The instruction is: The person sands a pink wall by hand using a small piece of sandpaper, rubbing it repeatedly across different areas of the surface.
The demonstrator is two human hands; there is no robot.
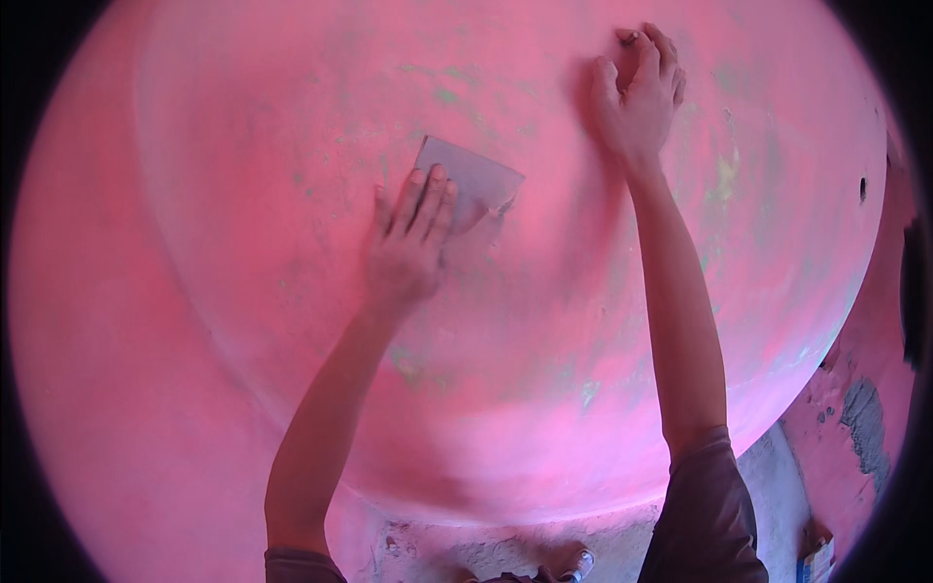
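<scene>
A pink painted wall (510,313) fills the view before me, with green and pale patches showing through its worn paint. My left hand (412,240) lies flat against it, fingers pressing on a grey sheet, probably sandpaper (477,175). The sheet sits at a tilt, and its lower right edge looks torn or folded. Higher up and to the right, my right hand (645,102) is at the wall, casting a shadow to its left. Its thumb stands apart from the bent fingers; whether a small thing is at the index fingertip is unclear.
A small dark hole (863,191) marks the wall at the right. Bare grey plaster (864,430) shows on another pink surface at lower right. Below are the rough floor (503,546), my shoe (583,565) and a printed box or packet (816,561). A dark object (911,291) stands at the far right rim.
</scene>
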